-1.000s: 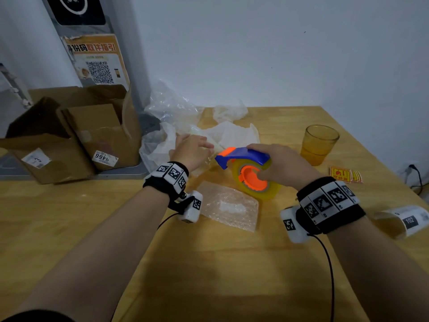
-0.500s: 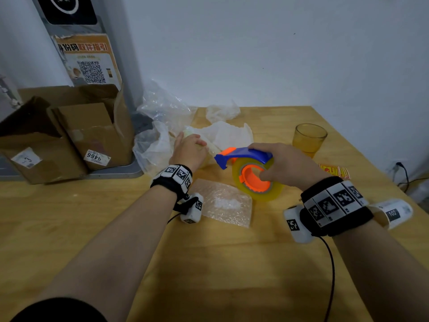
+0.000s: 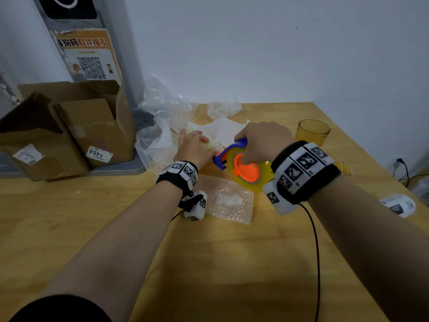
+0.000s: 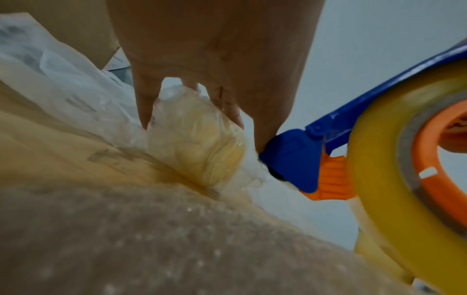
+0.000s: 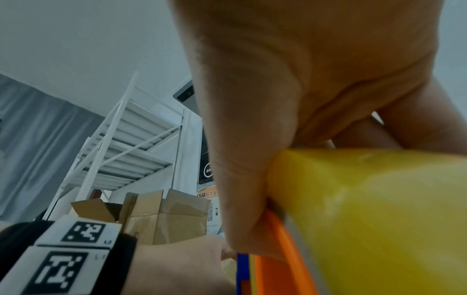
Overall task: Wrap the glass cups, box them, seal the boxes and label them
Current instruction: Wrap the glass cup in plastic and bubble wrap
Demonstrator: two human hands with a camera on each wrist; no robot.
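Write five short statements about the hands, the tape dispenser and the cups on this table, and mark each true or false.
1. The right hand grips the tape dispenser. True.
2. The left hand holds a wrapped cup down on the table. True.
3. The bare amber glass cup lies on its side. False: it stands upright, right of the hands.
4. The cardboard boxes are taped shut. False: their flaps stand open.
5. The bubble wrap sheet lies inside a box. False: it lies flat on the table.

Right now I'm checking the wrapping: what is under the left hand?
The left hand holds down a wrapped cup, yellowish through crinkled plastic, lying on the table. The glass itself is covered by wrap.
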